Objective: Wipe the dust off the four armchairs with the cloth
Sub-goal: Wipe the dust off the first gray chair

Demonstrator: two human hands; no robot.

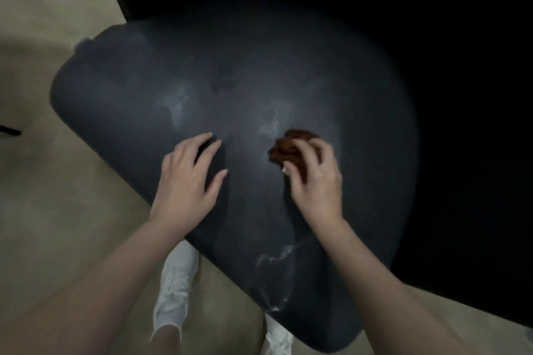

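Brown and bunched, the cloth (291, 150) sits under our right hand (317, 181), whose fingers curl over it and pinch it against the dark grey armchair (230, 81), near the middle of its padded surface. Our left hand (187, 179) rests flat close to the armchair's near edge, fingers straight and spread, apart from the cloth. Pale dust smears (178, 104) show towards the left edge and by the near corner. Our white shoes (176, 282) stand on the beige floor (57, 210) below that edge.
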